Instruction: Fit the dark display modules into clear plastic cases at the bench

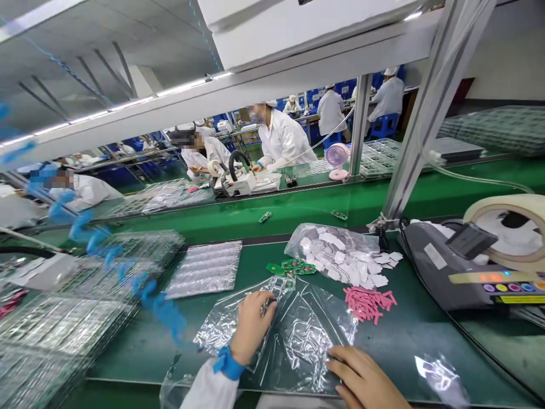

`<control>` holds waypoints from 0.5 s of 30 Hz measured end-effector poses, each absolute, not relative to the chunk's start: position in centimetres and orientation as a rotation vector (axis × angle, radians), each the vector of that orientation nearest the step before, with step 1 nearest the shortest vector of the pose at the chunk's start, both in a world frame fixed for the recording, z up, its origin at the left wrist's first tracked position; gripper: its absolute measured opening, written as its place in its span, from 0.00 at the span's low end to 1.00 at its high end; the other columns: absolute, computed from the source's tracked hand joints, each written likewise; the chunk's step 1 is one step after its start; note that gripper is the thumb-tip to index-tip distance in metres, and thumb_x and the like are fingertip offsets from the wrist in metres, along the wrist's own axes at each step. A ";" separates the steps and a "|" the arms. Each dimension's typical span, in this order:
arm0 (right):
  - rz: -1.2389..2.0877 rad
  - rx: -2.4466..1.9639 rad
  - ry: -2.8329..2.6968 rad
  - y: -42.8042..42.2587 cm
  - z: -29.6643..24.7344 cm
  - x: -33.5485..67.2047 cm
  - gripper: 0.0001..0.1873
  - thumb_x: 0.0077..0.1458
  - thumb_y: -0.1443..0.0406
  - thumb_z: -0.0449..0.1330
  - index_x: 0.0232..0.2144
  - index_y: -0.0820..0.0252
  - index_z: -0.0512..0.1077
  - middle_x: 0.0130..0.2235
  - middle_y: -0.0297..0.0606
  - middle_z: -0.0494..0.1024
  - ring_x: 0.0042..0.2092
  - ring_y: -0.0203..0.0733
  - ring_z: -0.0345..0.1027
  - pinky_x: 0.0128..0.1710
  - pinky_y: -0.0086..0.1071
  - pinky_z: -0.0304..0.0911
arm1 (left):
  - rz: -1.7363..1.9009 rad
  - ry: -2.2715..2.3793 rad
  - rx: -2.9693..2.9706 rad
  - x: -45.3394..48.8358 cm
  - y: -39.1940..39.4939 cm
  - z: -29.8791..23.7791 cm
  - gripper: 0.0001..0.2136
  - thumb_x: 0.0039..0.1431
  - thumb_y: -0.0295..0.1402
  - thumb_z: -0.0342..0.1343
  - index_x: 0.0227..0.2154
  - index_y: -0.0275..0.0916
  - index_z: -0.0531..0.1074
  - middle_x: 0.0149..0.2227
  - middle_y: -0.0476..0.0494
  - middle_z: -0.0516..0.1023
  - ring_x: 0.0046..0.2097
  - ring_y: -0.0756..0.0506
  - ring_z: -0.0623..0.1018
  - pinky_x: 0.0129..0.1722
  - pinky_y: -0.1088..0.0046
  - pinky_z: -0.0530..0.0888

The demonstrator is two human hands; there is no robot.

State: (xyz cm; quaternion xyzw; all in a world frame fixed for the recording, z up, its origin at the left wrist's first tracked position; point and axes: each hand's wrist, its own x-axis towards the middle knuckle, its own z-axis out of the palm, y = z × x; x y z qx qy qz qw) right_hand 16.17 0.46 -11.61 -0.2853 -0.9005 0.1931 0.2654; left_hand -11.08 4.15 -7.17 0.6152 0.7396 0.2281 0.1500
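My left hand [252,326], with a blue band at the wrist, is closed over a clear plastic bag [227,318]. Something small and dark shows between its thumb and fingers, too little to name. Fingers apart, my right hand [368,378] lies at the lower right edge of another clear bag [309,335] with small shiny pieces inside. Just beyond the bags lie several green circuit boards [298,266]. A pile of pink strips [369,304] is to the right, below an open bag of white pieces [340,255].
Stacked clear trays [63,324] stand at the left, near a ribbed clear tray [206,268]. A grey tape dispenser [451,272] with a large tape roll [511,227] stands at the right, its cable crossing the bench. A metal post [426,119] rises behind. Co-workers in white sit beyond.
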 end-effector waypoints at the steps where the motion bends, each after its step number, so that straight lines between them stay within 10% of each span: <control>1: 0.569 -0.792 -2.462 0.6 -11.5 15.8 0.17 0.54 0.72 0.55 0.47 0.55 0.67 0.48 0.40 0.74 0.47 0.42 0.69 0.46 0.33 0.68 | 0.638 2.163 1.781 -10.6 3.4 -7.8 0.07 0.53 0.31 0.53 0.34 0.42 0.74 0.41 0.41 0.78 0.47 0.39 0.74 0.50 0.56 0.66; 15: 0.746 -1.074 -2.469 -0.9 -14.3 15.1 0.21 0.50 0.76 0.53 0.46 0.56 0.68 0.55 0.41 0.68 0.54 0.46 0.63 0.56 0.47 0.58 | 0.434 2.319 1.755 -11.8 -6.2 -9.8 0.09 0.55 0.38 0.48 0.23 0.43 0.66 0.30 0.42 0.73 0.34 0.41 0.74 0.36 0.64 0.72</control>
